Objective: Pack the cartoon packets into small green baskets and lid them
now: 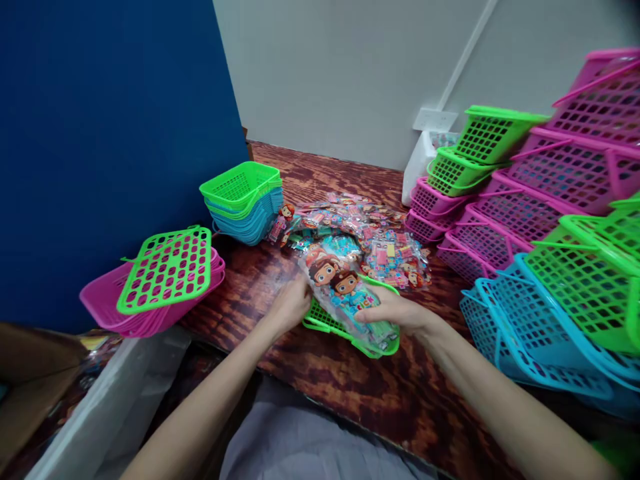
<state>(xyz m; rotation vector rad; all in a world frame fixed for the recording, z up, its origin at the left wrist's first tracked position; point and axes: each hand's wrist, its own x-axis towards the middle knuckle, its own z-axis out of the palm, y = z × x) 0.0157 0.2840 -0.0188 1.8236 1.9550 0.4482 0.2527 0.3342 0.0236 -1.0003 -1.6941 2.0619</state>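
Observation:
My right hand [395, 310] is closed on a clear plastic packet [340, 287] printed with cartoon faces, its thumb across the front. The packet tilts over a small green basket [323, 320] on the table and hides much of it. My left hand [293, 305] is curled shut beside the packet's left edge, over the basket's left side. What its fingers hold, if anything, is hidden. Just beyond, a spread pile of similar small cartoon packets [345, 217] covers the tabletop.
Nested green and blue baskets [245, 193] stand at the back left. Pink baskets [105, 300] with a green perforated lid [170, 267] on top are nearer. Tall stacks of pink baskets [575, 163], green and blue ones line the right. A cardboard box [40, 380] sits lower left.

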